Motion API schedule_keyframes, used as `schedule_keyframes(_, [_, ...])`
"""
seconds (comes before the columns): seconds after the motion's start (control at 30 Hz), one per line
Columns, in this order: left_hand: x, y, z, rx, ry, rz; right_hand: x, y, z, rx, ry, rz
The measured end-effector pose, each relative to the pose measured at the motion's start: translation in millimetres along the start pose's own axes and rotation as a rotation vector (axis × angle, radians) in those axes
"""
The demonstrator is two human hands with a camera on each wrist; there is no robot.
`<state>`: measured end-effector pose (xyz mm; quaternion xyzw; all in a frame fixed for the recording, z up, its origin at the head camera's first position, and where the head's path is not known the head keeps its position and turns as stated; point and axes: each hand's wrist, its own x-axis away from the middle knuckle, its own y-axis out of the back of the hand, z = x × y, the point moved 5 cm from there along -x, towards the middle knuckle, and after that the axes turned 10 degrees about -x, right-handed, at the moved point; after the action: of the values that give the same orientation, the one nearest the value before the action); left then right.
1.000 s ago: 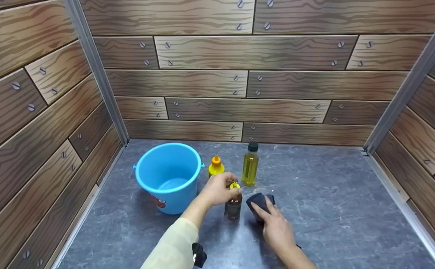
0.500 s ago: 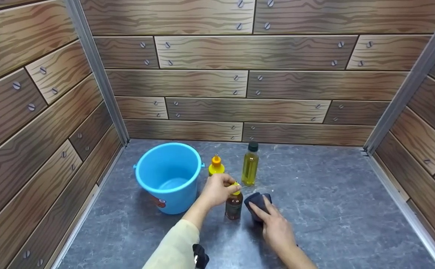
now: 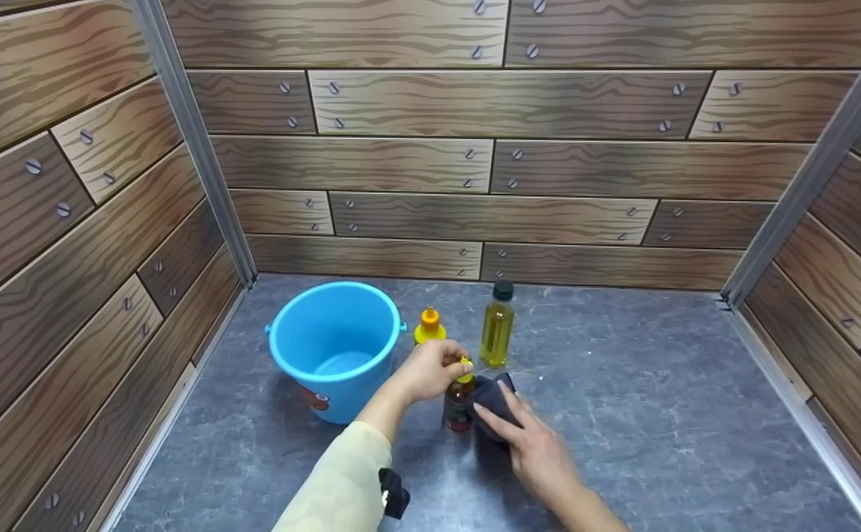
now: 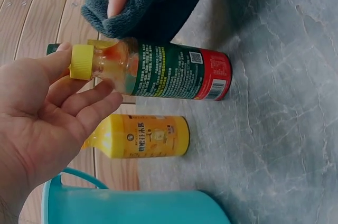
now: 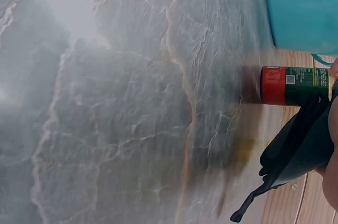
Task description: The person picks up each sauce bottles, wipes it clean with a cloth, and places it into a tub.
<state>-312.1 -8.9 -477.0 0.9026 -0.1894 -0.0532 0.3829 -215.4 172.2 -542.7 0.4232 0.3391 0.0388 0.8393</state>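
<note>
- Dark towel (image 3: 495, 403) is shifted leftward against the green-and-red-labelled bottle (image 4: 169, 72), gripped by the right hand (image 3: 541, 451); work on its side appears begun.
- Yellow cap (image 4: 82, 62) is pinched by thumb and fingers of the left hand (image 3: 426, 372); upright, the bottle is held midway between the tabletop's (image 3: 659, 414) side edges.

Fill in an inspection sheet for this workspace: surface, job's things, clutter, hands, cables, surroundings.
Surface: grey, marble-patterned tabletop, shiny in places.
Job's things: yellow-capped bottle, upright; dark cloth at its side.
Clutter: blue bucket, yellow bottle and dark-capped bottle, all upright nearby.
Left hand: pinches the first bottle at its cap.
Right hand: holds the cloth.
Cables: nothing seen.
Surroundings: wood-patterned walls, metal corner strips.
</note>
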Motion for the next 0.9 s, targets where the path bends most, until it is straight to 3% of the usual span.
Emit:
schedule_keyframes(0.33, [-1.7,1.4,0.6,-0.035,-0.006,0.019,-15,-4,9,-0.008,0.023,0.033])
schedule_keyframes(0.63, [-1.5,3.5,1.7,-0.029,-0.014,0.016,-27,-10,8,-0.022,-0.004,0.115])
schedule_keyframes(0.9, [-0.5,2.9,1.8,-0.047,-0.018,0.025,-32,-16,7,0.008,-0.002,0.126])
